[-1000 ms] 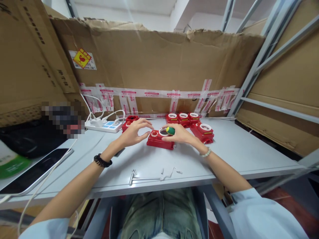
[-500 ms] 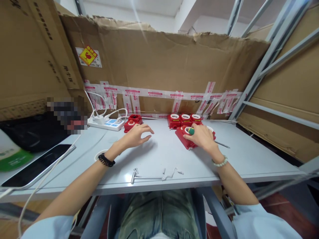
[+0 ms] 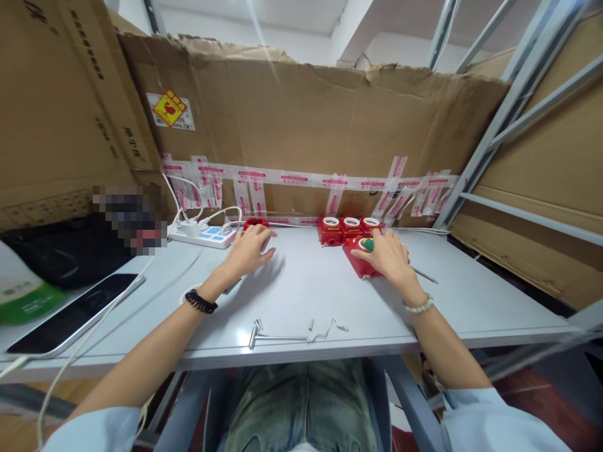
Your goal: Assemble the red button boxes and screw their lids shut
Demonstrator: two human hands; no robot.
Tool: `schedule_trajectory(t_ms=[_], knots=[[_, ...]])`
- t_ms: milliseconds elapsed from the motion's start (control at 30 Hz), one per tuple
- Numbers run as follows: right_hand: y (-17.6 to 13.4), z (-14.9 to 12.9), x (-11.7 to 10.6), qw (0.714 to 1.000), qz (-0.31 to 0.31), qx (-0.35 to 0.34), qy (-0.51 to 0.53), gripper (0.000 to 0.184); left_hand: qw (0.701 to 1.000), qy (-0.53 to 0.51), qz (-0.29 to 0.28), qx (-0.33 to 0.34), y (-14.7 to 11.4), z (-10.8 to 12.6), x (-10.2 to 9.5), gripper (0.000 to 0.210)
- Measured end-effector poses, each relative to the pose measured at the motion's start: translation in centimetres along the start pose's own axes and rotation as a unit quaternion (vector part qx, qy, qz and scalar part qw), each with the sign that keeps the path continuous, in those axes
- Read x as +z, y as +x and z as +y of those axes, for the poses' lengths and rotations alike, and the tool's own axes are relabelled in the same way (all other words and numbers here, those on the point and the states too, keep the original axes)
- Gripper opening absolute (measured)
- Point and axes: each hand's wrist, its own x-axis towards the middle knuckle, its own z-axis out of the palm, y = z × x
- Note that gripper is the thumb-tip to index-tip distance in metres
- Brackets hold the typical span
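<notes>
My left hand [image 3: 249, 250], fingers apart, reaches over a red housing [image 3: 255, 221] at the back left and hides much of it. Whether the fingertips touch it, I cannot tell. On the right, my right hand [image 3: 387, 256] is closed around a screwdriver. Its green handle [image 3: 368, 245] pokes out by the thumb, and the metal shaft [image 3: 426, 276] sticks out on the other side of the hand. Under that hand sits another red housing [image 3: 360, 260], partly covered by the fingers.
Several red housings with white rings [image 3: 350, 221] stand in a row at the back. A T-handled tool [image 3: 277, 338] and small screws [image 3: 258, 324] lie near the front edge. A power strip [image 3: 207, 235], a phone-like device [image 3: 70, 317] and cables are on the left; cardboard [image 3: 301, 119] walls the back.
My left hand has moved left and away from me, over the red housing. My right hand has shifted slightly right with the screwdriver, and the red housing beneath it has moved right too.
</notes>
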Motion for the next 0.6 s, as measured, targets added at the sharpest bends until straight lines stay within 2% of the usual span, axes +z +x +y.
schedule_trajectory(t_ms=[67,133,267,367,600], knots=[[-0.3,-0.5,-0.2,0.999,0.023,-0.032,0.016,0.054,0.996,0.047,0.035,-0.074,0.3,-0.7,0.2,0.046],[-0.6,-1.3,-0.5,0.996,0.039,-0.072,0.037,0.047,0.985,0.082,0.042,-0.148,0.8,-1.6,0.6,0.059],[-0.9,-3.2,-0.9,0.987,0.036,-0.139,0.064,0.036,0.965,0.100,-0.033,-0.240,1.9,-3.1,1.5,0.075],[-0.8,-4.3,-1.2,0.982,0.026,-0.174,0.075,0.031,0.963,0.077,-0.061,-0.250,2.4,-3.5,1.9,0.080],[-0.7,-5.6,-0.8,0.969,0.000,-0.218,0.119,0.026,0.974,-0.027,-0.059,-0.216,2.1,-4.4,2.3,0.073]])
